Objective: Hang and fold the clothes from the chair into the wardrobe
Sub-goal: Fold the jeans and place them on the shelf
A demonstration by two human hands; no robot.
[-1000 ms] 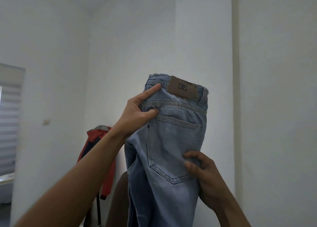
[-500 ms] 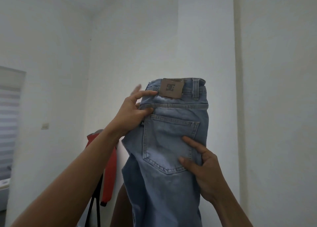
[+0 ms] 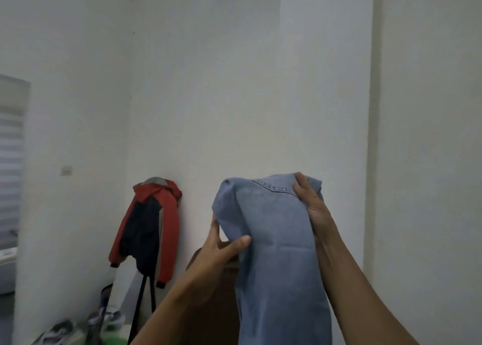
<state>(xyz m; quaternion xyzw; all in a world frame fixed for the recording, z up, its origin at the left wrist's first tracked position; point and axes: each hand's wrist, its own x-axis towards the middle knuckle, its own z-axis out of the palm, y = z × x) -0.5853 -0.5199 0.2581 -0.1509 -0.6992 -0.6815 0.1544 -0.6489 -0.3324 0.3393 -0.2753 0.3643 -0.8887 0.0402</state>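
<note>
A pair of light blue jeans [image 3: 276, 240] hangs in front of me, doubled over at the top so the waistband and its leather patch are hidden. My left hand [image 3: 221, 248] pinches the fabric's left edge between thumb and fingers. My right hand [image 3: 311, 209] grips the right edge near the top fold, by a stitched seam. Behind the jeans shows the brown back of a chair [image 3: 208, 279], partly covered by my left arm and the denim. The wardrobe is not in view.
A red and black jacket [image 3: 148, 224] hangs on a dark stand against the white wall at the left. Shoes [image 3: 60, 331] and a green object [image 3: 114, 338] lie on the floor below it. A window with blinds [image 3: 10, 162] is at the far left.
The jeans have come down lower and their top has been folded over, hiding the pocket and patch. My right hand rose to the top right edge; my left dropped to the left edge.
</note>
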